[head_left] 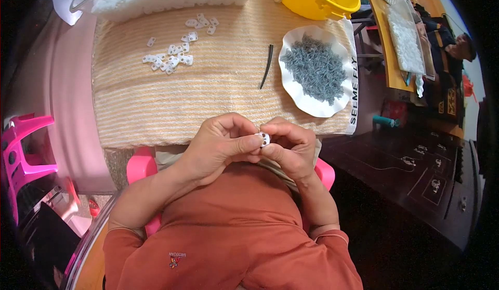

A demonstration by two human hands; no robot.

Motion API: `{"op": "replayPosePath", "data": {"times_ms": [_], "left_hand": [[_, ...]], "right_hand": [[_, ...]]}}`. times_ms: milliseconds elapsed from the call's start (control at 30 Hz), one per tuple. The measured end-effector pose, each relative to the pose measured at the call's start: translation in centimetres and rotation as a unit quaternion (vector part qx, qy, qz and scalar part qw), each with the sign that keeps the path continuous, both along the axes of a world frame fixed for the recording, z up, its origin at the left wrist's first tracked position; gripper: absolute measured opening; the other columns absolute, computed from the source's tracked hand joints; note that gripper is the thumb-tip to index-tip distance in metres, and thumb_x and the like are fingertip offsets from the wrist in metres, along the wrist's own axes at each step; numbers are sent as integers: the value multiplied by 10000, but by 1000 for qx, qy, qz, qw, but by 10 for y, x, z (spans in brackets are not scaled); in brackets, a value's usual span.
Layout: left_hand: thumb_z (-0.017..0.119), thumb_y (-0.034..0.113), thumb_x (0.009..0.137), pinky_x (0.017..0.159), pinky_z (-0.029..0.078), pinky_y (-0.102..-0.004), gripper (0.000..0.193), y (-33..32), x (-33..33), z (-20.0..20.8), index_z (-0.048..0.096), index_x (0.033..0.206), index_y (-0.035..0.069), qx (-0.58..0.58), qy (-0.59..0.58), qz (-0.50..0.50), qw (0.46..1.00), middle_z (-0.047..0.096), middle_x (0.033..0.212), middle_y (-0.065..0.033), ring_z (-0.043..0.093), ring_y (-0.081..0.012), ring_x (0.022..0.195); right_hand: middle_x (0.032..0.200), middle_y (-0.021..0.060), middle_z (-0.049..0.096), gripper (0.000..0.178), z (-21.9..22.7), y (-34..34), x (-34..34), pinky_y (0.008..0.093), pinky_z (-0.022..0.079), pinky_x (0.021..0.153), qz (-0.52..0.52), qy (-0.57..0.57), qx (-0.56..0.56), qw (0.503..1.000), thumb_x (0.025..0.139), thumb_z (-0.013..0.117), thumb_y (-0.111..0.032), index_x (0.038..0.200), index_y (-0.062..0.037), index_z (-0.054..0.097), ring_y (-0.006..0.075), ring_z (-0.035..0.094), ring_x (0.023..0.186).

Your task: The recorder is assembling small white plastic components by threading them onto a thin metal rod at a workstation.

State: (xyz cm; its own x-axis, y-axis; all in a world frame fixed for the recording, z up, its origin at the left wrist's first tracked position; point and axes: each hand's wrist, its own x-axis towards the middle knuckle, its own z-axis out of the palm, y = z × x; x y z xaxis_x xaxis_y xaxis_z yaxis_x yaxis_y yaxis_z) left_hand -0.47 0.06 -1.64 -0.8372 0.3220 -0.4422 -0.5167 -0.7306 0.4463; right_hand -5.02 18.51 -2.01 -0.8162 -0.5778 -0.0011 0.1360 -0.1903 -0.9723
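A small white plastic piece with dark holes (265, 138) is pinched between the fingertips of both hands, near the front edge of the cloth-covered table. My left hand (221, 142) grips it from the left with thumb and fingers closed. From the other side, the thumb and forefinger of my right hand (292, 145) close on the same piece. Fingers partly cover it, so anything else held there is hidden. Beyond my left hand lie loose white plastic pieces (171, 61) of similar look. A thin black stick (267, 67) rests beyond my right hand.
A white scalloped plate (289, 91) at the right holds many small grey translucent parts (316, 67). Behind stand a clear bin (79, 5) full of white pieces and a yellow basin (297, 8). A pink stool (23, 147) is far left. Another person (452, 51) is at the far right.
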Motion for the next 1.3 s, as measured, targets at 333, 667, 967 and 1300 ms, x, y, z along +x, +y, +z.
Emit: {"op": "replayPosePath", "data": {"times_ms": [333,667,967,1300], "left_hand": [[650,56,878,725,568,-291,125,0,2,10,603,985,10,60,-12,-3,998,658,928,-98,651,-161,782],[642,52,882,721,577,-279,96,4,8,4,610,972,41,78,36,5,996,657,925,-85,657,-159,808],[651,83,885,669,566,-250,98,4,12,8,598,965,61,95,82,-12,992,648,887,-56,641,-123,786],[664,95,880,661,558,-237,102,8,19,14,583,937,69,56,118,0,991,644,835,-35,632,-111,734]], "right_hand": [[1022,99,514,314,7,-4,5,253,444,801,-30,-10,-33,999,800,735,-70,1085,13,630,154,526,908],[1044,101,506,339,15,-3,11,248,447,802,-30,6,-43,999,801,740,-84,1110,11,638,157,530,923],[1053,85,480,325,17,-2,15,255,518,793,-10,50,-51,997,801,692,36,1117,-7,631,144,562,898],[991,47,564,284,27,1,23,240,483,729,-49,148,102,982,757,690,1,1040,-17,672,114,577,841]]}}
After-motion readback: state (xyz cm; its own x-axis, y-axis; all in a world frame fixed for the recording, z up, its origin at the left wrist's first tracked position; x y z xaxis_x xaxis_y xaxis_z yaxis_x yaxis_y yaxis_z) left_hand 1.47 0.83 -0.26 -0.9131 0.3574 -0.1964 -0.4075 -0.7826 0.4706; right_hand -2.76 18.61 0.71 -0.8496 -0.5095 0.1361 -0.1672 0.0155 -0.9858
